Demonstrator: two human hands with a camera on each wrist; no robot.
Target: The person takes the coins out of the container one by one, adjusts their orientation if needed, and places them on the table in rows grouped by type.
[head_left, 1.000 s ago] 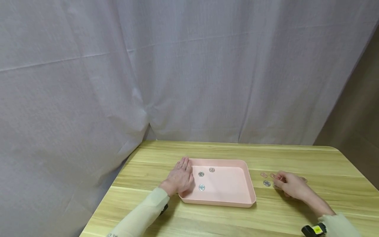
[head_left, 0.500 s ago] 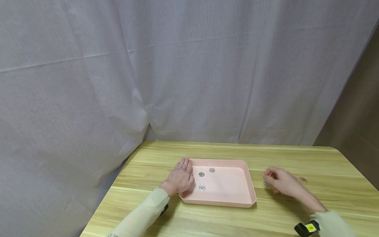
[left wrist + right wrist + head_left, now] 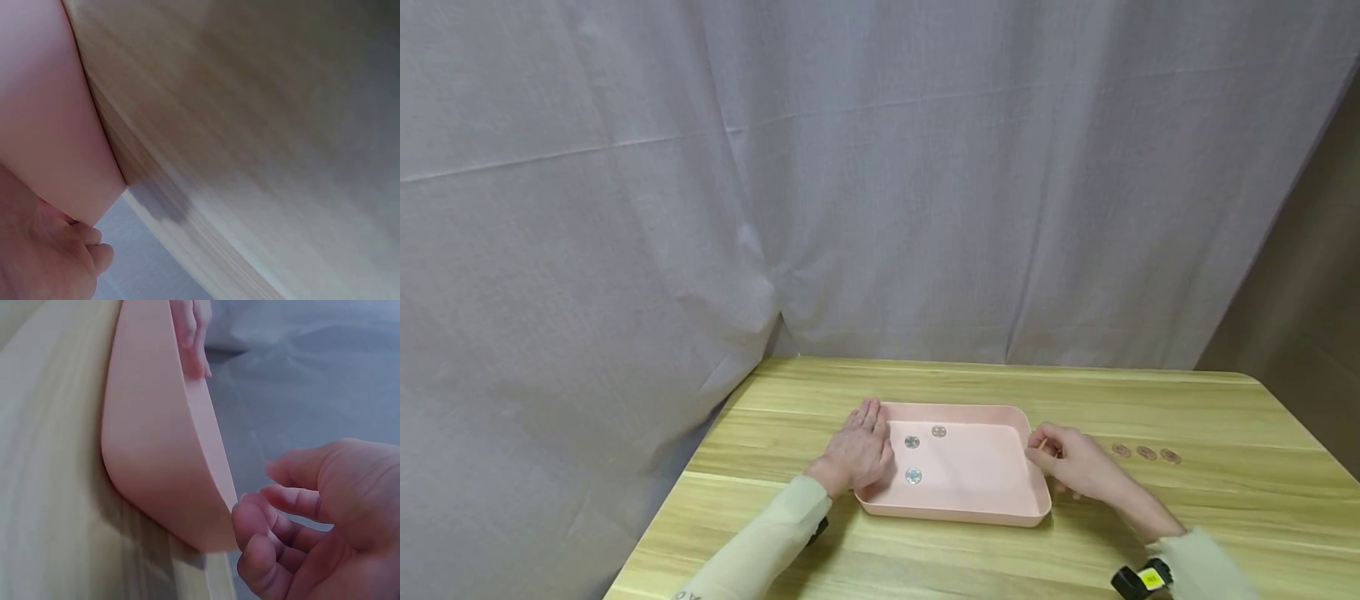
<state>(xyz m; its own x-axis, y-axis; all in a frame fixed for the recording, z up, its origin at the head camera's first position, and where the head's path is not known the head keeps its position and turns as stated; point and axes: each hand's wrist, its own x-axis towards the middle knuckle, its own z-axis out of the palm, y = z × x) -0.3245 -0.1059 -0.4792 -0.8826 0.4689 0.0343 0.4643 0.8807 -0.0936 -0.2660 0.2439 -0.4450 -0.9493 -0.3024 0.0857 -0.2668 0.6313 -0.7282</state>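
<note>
A pink tray point(image 3: 966, 517) sits on the wooden table, with several silvery coins inside, among them one coin point(image 3: 913, 476) nearer the front. My left hand point(image 3: 853, 450) rests over its left wall and holds it, fingers together along the rim, thumb side inside. In the left wrist view, curled fingertips point(image 3: 94, 250) show by the tray's corner. My right hand point(image 3: 1071, 458) is at the right rim, thumb and forefinger closed on a coin mostly hidden by the fingers. In the right wrist view, this hand point(image 3: 325, 519) has its other fingers curled beside the tray's corner.
Copper-coloured coins, including a middle coin point(image 3: 1146, 452), lie in a row on the table point(image 3: 1195, 408) right of my right hand. A grey curtain point(image 3: 895, 208) hangs behind the table's back edge and down its left side.
My right hand has moved left from among the loose coins to the tray's right rim, uncovering copper-coloured coins behind it. My left hand and the tray stay where they were.
</note>
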